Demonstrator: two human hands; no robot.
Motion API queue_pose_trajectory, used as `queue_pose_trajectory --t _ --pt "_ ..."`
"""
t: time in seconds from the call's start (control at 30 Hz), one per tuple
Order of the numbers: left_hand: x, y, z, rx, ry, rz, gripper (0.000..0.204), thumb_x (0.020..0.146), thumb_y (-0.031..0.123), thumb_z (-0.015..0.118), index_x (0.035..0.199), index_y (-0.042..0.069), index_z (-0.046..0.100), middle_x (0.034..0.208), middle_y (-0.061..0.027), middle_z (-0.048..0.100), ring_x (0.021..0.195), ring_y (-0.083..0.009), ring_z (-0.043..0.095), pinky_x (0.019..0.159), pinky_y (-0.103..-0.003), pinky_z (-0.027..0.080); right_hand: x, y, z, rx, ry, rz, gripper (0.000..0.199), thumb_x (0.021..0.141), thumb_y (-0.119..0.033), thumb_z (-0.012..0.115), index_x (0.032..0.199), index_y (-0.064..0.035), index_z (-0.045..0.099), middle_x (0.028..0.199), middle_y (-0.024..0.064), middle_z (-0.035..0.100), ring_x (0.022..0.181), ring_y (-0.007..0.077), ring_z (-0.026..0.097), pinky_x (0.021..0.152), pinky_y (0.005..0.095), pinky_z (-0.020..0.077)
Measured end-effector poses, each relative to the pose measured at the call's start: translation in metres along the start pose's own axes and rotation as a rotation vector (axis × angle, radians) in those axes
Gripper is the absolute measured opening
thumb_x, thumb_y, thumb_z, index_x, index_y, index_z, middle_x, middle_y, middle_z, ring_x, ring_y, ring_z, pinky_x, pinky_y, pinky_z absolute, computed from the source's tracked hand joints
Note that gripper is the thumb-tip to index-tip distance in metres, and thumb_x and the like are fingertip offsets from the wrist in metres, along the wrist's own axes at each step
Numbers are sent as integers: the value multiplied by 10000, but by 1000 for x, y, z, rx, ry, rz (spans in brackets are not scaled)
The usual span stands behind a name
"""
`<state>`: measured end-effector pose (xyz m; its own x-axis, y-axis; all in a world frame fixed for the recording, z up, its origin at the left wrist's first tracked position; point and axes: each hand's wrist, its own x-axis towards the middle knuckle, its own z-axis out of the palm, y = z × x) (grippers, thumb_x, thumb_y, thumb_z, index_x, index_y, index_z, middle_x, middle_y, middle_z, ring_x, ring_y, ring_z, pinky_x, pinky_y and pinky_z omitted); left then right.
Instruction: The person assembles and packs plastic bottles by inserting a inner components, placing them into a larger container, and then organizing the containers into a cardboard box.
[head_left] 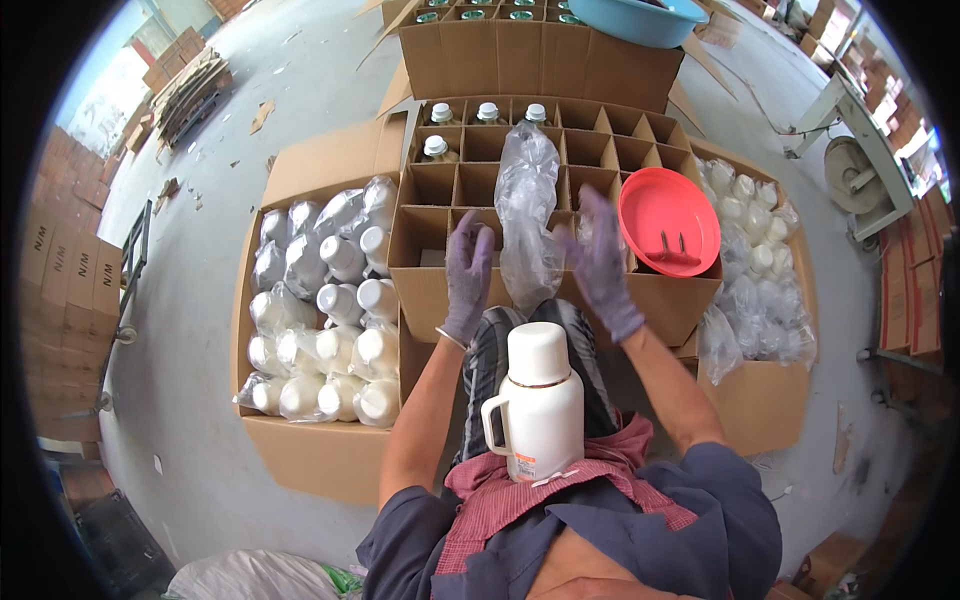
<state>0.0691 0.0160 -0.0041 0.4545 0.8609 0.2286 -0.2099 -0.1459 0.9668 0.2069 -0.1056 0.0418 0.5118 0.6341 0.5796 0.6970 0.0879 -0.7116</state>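
Both gloved hands are raised with fingers spread, left hand (pixel 468 280) and right hand (pixel 600 262) on either side of a clear plastic bag (pixel 526 215) standing over the divided carton (pixel 520 180); neither grips it. A white thermos flask (pixel 538 400) stands upright in the lap.

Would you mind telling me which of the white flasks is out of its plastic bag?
The white flask standing upright on the person's lap, handle to the left. It is bare, while the flasks in the left box all lie wrapped in clear bags.
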Motion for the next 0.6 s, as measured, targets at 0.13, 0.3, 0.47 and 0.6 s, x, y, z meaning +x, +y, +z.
queue_pose_trajectory --t 0.13,0.3,0.47,0.6 --pt "-16 15 35 -79 -321 -160 580 952 78 598 1446 14 302 1238 -118 550 1048 -145 544 897 -263 474 -28 32 39 628 -222 532 580 801 -118 724 1287 7 432 1020 95 558 862 153 576 696 271 472" --pt "-21 -42 -14 -145 -229 -233 489 930 92 630 1370 0 438 1163 -121 607 995 -140 592 879 -294 507 -5 -28 32 563 -229 563 335 813 -55 625 1124 -5 512 891 96 618 773 211 637 673 347 519" --pt "-47 -13 -45 -474 62 -314 224 961 168 539 1102 24 636 824 17 601 668 -72 548 639 -231 485 -63 62 -27 -440 -214 89 390 822 -173 628 1168 -26 523 1045 164 621 979 357 601 866 450 474" --pt "-108 21 -72 24 -299 -310 286 949 257 541 1017 15 679 817 29 554 692 -48 481 622 -208 416 -113 62 -34 -507 -115 169 459 830 -203 629 1245 -44 515 1178 177 578 1130 361 536 978 452 423"
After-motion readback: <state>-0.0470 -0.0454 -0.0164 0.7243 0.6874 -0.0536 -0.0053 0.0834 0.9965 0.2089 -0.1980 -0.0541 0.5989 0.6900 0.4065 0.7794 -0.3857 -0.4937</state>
